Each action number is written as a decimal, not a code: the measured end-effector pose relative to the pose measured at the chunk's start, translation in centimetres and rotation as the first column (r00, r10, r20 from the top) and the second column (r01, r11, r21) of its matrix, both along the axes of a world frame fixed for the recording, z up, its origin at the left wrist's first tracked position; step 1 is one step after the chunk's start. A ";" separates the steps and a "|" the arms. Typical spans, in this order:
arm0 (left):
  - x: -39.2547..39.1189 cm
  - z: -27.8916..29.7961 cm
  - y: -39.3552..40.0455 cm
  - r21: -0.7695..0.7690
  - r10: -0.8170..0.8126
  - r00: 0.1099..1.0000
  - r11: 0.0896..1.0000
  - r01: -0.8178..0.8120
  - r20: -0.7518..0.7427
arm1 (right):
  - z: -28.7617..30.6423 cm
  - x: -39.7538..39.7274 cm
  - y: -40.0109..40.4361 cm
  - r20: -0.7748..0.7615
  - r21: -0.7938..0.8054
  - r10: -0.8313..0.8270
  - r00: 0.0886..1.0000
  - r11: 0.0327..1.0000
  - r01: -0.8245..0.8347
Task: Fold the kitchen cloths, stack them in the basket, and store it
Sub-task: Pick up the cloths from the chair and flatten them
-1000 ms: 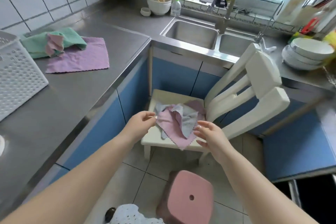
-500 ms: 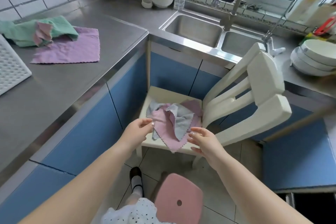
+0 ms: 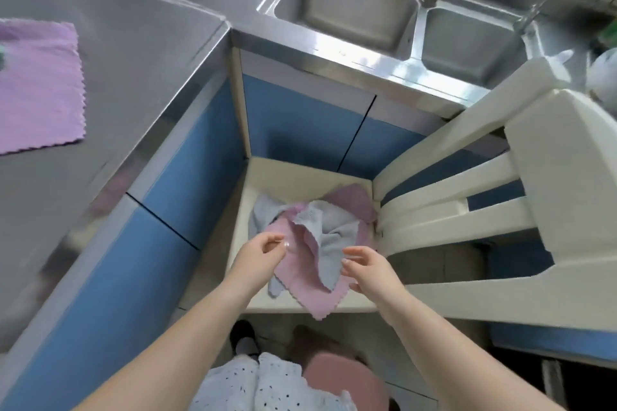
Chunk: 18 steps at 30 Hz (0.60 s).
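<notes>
A crumpled heap of cloths lies on the seat of a cream chair [image 3: 253, 177]: a pink cloth [image 3: 302, 290] with a grey cloth [image 3: 329, 243] tangled over it. My left hand [image 3: 258, 252] hovers at the heap's left edge, fingers curled and apart, holding nothing. My right hand [image 3: 369, 269] is at the heap's right edge, fingers spread, touching or just above the grey cloth. A purple cloth [image 3: 36, 87] lies flat on the steel counter at far left. The basket is out of view.
The steel counter [image 3: 140, 60] runs along the left over blue cabinet doors [image 3: 207, 160]. A double sink [image 3: 350, 7] sits at the back. The chair's back slats [image 3: 467, 210] rise at right. A pink stool [image 3: 344, 380] stands on the floor below my arms.
The view has tipped down and closer to the chair; the basket and green cloth have left the frame. Both hands have closed in on the heap's edges.
</notes>
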<state>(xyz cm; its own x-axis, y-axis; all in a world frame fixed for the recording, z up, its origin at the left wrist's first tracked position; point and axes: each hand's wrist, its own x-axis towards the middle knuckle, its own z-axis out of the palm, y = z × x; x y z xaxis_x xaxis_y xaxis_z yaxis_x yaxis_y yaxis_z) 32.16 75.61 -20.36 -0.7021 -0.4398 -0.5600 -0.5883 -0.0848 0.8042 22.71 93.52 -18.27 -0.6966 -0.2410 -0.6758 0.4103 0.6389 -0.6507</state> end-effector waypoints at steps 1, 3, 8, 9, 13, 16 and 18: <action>-0.9 -1.3 0.0 -0.012 0.003 1.000 1.000 -0.003 0.010 | -1.2 -0.9 -0.2 -0.017 0.031 0.027 0.999 0.999 -0.027; -2.4 -3.8 0.5 -0.058 -0.008 1.000 0.998 0.008 0.015 | -3.9 -2.5 -0.2 -0.055 0.082 0.118 0.991 0.990 -0.114; -5.8 -12.5 2.7 -0.226 0.015 1.000 0.974 -0.016 -0.005 | -12.4 -6.5 -1.3 -0.229 0.089 0.211 0.950 0.977 -0.196; -6.4 -14.8 3.3 -0.268 0.039 0.999 0.963 -0.035 0.008 | -14.9 -7.1 -1.4 -0.237 0.079 0.232 0.943 0.972 -0.219; -7.5 -22.3 4.5 -0.454 -0.032 0.982 0.884 0.116 0.187 | -22.3 -7.7 -2.0 -0.230 0.069 0.399 0.888 0.917 -0.394; -8.2 -26.3 4.4 -0.565 -0.128 0.956 0.783 0.260 0.263 | -26.8 -8.1 -2.7 -0.312 0.069 0.468 0.827 0.879 -0.472; -9.0 -27.8 3.6 -0.617 -0.146 0.970 0.750 0.237 0.195 | -28.6 -9.0 -3.7 -0.427 0.050 0.449 0.785 0.879 -0.475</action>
<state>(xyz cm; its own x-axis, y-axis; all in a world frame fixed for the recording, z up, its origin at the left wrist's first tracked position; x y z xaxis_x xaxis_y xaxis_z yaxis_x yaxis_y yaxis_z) 23.16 79.19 -48.16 -0.7536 -0.5885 -0.2928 -0.6361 0.5406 0.5506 13.74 89.85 -46.86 -0.7011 -0.6348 -0.3249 -0.2401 0.6392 -0.7306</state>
